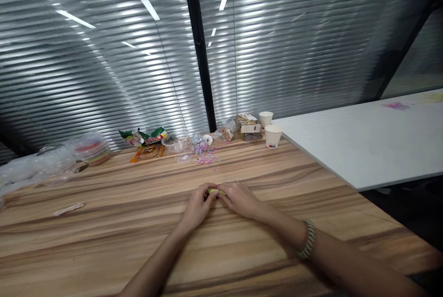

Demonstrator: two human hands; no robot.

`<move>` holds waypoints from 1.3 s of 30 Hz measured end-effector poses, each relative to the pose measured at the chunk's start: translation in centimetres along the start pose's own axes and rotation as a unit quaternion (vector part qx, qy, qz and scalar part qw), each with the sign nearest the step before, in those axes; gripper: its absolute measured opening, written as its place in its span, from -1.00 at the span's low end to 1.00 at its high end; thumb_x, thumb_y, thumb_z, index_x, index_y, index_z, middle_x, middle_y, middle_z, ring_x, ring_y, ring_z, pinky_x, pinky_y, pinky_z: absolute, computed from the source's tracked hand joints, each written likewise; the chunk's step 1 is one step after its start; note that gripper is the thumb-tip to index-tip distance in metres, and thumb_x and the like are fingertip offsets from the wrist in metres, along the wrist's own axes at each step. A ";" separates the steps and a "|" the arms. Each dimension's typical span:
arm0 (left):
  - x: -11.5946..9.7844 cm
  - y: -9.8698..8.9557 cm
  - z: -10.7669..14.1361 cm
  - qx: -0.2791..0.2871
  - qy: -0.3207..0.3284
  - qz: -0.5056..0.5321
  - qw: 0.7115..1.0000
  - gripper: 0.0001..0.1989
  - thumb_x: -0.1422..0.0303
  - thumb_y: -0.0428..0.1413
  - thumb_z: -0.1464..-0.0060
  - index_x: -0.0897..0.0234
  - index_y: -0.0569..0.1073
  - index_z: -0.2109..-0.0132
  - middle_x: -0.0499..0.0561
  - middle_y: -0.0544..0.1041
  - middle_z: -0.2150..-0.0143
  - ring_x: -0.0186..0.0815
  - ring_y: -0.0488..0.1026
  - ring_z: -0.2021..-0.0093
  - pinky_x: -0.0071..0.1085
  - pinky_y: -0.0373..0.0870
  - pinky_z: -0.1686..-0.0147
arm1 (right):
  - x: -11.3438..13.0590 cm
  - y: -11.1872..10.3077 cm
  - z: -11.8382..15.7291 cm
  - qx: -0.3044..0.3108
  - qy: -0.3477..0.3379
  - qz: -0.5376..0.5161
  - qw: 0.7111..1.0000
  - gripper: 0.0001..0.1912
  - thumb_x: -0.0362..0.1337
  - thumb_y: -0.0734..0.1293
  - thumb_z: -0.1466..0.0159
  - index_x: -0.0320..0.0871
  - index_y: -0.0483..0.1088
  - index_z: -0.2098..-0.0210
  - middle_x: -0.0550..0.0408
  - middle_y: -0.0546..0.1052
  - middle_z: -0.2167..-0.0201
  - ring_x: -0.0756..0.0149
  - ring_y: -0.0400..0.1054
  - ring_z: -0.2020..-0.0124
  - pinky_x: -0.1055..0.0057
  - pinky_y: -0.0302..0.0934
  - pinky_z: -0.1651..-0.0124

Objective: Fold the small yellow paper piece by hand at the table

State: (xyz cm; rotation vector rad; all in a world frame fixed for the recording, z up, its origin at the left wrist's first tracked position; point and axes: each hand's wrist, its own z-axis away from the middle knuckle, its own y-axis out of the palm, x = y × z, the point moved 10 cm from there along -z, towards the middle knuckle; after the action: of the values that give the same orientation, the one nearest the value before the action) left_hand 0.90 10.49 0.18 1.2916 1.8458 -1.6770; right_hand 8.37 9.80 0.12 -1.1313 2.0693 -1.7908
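A small yellow-green piece (216, 191) shows between my two hands over the middle of the wooden table (114, 246). Its kind is hard to tell, since fingers cover most of it. My left hand (200, 204) has its thumb and fingers closed on the left end. On the other end, my right hand (238, 197) is closed with its fingers bent over the piece. The fingertips of both hands nearly meet. A braided bracelet (308, 240) circles my right wrist area.
Pink and purple small bits (206, 155), a clear plastic bowl (175, 142), snack wrappers (147, 138), a box (248, 124) and paper cups (273, 136) line the back. Stacked plastic lids (92, 147), clear bags (38, 170) and a thin white strip (69, 209) lie left. A white table (363, 145) adjoins right.
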 end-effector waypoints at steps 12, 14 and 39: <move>1.0 0.4 -0.1 0.010 -0.036 0.082 0.996 -0.71 0.25 -0.02 -0.04 0.35 0.44 0.20 0.06 0.50 0.36 -0.30 0.41 0.37 -0.42 0.32 0.33 | 0.4 -0.3 0.1 0.000 -0.007 0.004 1.000 -0.67 -0.27 0.03 -0.29 -0.20 0.30 0.06 -0.04 0.46 0.19 0.25 0.34 0.22 0.42 0.10 0.22; 1.0 0.4 -0.1 0.013 -0.041 0.087 0.995 -0.69 0.23 -0.02 -0.04 0.35 0.44 0.19 0.06 0.50 0.39 -0.30 0.41 0.39 -0.42 0.32 0.33 | 0.4 -0.4 0.1 -0.004 -0.006 0.015 1.000 -0.67 -0.27 0.02 -0.30 -0.20 0.31 0.09 -0.04 0.47 0.21 0.25 0.34 0.23 0.41 0.10 0.22; 2.6 -0.1 0.0 -0.037 -0.138 0.293 0.946 -0.61 0.14 0.13 0.13 0.39 0.38 0.26 -0.01 0.45 0.45 -0.43 0.34 0.49 -0.52 0.24 0.45 | -0.4 -0.6 -0.1 -0.019 0.028 -0.047 0.998 -0.69 -0.19 0.02 -0.31 -0.12 0.16 0.01 -0.01 0.45 0.20 0.28 0.33 0.20 0.46 0.11 0.20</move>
State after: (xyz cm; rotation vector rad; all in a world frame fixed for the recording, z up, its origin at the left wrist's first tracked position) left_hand -0.54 11.53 -1.68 1.3215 1.1919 -1.3619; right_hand 8.85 10.19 0.59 -1.2215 2.1235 -1.8541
